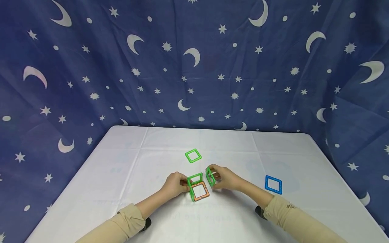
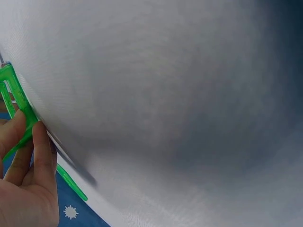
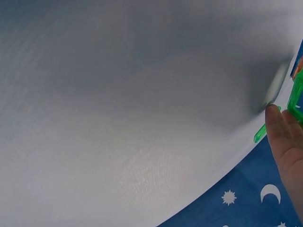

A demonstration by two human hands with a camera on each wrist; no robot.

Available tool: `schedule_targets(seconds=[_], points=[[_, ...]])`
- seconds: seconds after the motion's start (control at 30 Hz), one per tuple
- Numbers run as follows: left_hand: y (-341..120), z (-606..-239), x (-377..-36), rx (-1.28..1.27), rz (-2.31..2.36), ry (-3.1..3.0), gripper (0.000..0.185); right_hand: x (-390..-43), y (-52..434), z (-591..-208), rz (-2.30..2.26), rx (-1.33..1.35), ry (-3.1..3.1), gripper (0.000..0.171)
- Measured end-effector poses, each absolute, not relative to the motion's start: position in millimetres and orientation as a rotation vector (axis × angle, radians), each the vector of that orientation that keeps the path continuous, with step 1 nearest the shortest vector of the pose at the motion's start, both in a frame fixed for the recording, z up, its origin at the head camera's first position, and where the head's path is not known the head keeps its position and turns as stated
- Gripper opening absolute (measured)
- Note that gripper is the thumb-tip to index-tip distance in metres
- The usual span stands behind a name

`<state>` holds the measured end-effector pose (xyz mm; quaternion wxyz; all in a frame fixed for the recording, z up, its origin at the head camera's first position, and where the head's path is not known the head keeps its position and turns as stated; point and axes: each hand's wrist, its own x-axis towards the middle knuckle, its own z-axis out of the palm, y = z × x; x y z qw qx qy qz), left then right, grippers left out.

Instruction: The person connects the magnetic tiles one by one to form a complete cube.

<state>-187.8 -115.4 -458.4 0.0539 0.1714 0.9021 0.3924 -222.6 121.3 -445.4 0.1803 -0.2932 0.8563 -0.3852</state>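
Right hand (image 1: 227, 178) pinches an upright green square frame (image 1: 208, 178); left hand (image 1: 176, 185) pinches a green side wall (image 1: 191, 193). Between both grips lies the orange square (image 1: 202, 198). I judge the step as wall fitting; next move: align the right-grip frame with the orange edge.

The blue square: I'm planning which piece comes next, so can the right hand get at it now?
Probably, but not straight away: the right hand holds a green square, which it would likely have to release first. The blue square lies uncovered beside the right forearm, seemingly within reach.
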Motion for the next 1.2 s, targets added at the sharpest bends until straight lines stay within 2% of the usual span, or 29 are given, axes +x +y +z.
schedule_targets(seconds=[0.53,1.2], points=[[-116.4,-461.0,-188.5,0.525,1.203,2.748,0.016,-214.6,111.4,-444.5,-0.960,-0.996,2.436,0.061],[-115.1,-461.3,-188.4,0.544,1.183,2.760,0.017,-214.3,110.8,-449.2,-0.951,-0.961,2.481,0.059]])
